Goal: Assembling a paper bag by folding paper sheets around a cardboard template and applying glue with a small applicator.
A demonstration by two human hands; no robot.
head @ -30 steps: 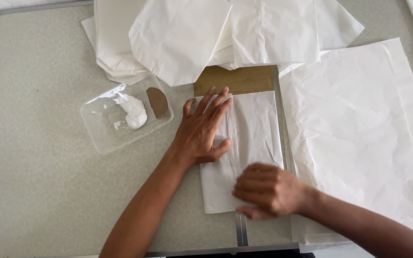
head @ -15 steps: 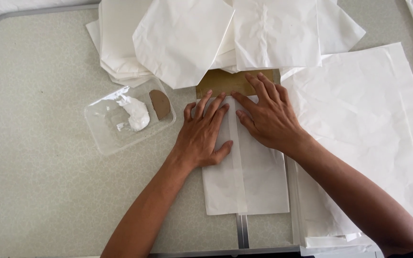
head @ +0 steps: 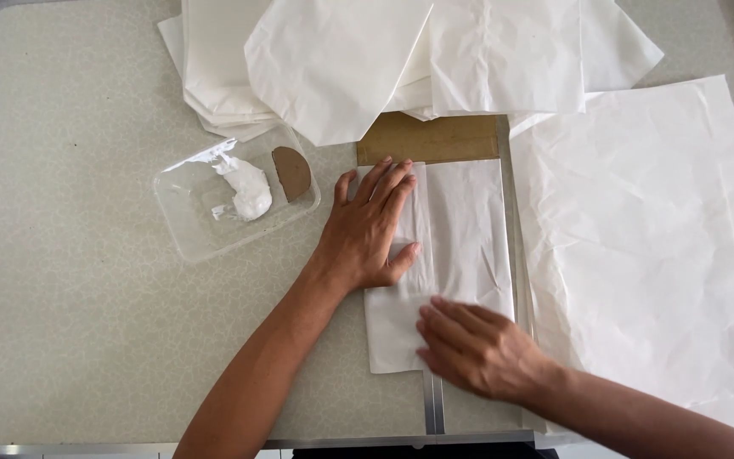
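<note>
The folded white paper (head: 460,255) lies on my desk (head: 70,280) over a brown card (head: 428,138). My left hand (head: 371,234) stays flat, fingers spread; my right hand (head: 477,348) has slid down to its lower edge, open and pressing.

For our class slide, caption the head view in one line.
Both hands press folded white paper flat on a table: left hand near its top, right hand at its lower end.

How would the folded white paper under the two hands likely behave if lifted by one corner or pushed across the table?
The folded paper looks thin and creased, so it would probably flop and droop, and feel very light. The left hand and right hand both press it flat, suggesting the folds may spring open if released. On the smooth table it would likely slide easily.
</note>
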